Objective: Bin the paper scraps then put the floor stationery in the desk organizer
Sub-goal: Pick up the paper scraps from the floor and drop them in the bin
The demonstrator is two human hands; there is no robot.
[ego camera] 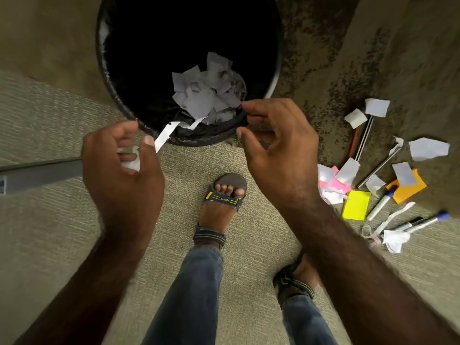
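Note:
A black bin (109, 78) stands on the carpet ahead of me, with a heap of white paper scraps (209, 93) inside it. My left hand (124, 165) hovers at the bin's near rim, its fingers curled round crumpled white scraps (130, 160); a long paper strip (165, 135) hangs beside it over the rim. My right hand (276, 145) is at the rim's right side, fingers loosely curled and holding nothing. More white scraps (428, 148) lie on the floor at right among markers (380, 204), pens (364, 135) and sticky note pads (356, 204).
My feet in sandals (224, 197) stand on the carpet below the bin. A grey bar (42, 174) crosses the floor at left. Orange (410, 189) and pink (333, 181) note pads lie in the pile at right. The floor there turns darker and mottled.

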